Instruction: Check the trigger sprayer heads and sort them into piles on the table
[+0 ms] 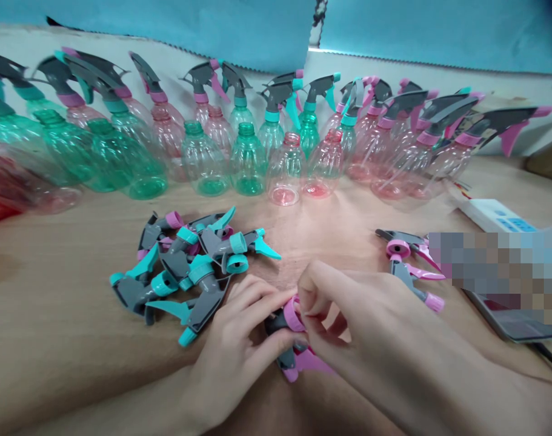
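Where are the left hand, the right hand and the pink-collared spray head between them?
Left hand (234, 333), head view: on the back of the hand.
Right hand (373, 306), head view: on the back of the hand.
Pink-collared spray head (292, 315), head view: on its collar.

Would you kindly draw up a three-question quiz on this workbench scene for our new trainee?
1. Multiple choice: what colour is the collar of the spray head in the left hand?
A. Teal
B. Pink
C. Yellow

2. True or false: the loose spray heads with teal collars lie to the person's left of that held one.

3. Short answer: does the green bottle just left of the frontmost pink bottle have a spray head fitted?

Key:
1. B, pink.
2. True.
3. No; its neck is bare.
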{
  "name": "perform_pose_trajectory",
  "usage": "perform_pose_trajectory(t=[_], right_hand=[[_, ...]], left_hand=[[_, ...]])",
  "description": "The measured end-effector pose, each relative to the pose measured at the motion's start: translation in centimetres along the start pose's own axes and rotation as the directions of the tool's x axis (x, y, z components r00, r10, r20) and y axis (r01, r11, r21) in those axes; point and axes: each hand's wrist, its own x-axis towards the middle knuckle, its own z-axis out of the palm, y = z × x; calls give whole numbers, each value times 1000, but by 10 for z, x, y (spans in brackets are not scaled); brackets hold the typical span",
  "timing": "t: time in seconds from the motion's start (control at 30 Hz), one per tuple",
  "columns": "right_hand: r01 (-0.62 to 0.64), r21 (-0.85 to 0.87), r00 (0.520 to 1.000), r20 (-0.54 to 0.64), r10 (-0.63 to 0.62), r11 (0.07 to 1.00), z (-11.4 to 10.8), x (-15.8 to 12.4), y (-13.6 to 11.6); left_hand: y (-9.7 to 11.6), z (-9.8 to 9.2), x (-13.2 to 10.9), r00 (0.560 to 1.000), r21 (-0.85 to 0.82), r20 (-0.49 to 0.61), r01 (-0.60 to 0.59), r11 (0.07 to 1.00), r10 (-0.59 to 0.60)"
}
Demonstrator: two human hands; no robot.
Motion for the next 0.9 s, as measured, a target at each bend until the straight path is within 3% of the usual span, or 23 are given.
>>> perform_pose_trajectory(t=[0.2,0.37,0.47,0.53,0.63,0.77,0.9], right_hand=[[17,-120,993,-113,-30,993,-1,-2,-1],[-125,-46,965,-239,110,991,-35,10,9],[-196,248,979,-2,202,949,-56,20,20],[-231,416,969,185,167,880,-60,26,28],[-289,513,932,345,114,808,-53,31,38],[-265,569,906,424,-1,779,-38,34,42],[-186,568,925,376,-51,802,-38,32,40]], left_hand=[[-2,1,1,1000,-33,-16,6,999,-6],[-1,2,-1,998,-62,-37,51,997,-54],[-2,3,-2,996,-88,-35,79,993,-82],[-3,3,-2,995,-111,-40,89,990,-94],[-5,4,-2,995,-143,-58,77,987,-86],[-6,4,-4,995,-144,-66,68,987,-78],[-6,3,-4,997,-137,-56,42,990,-50]])
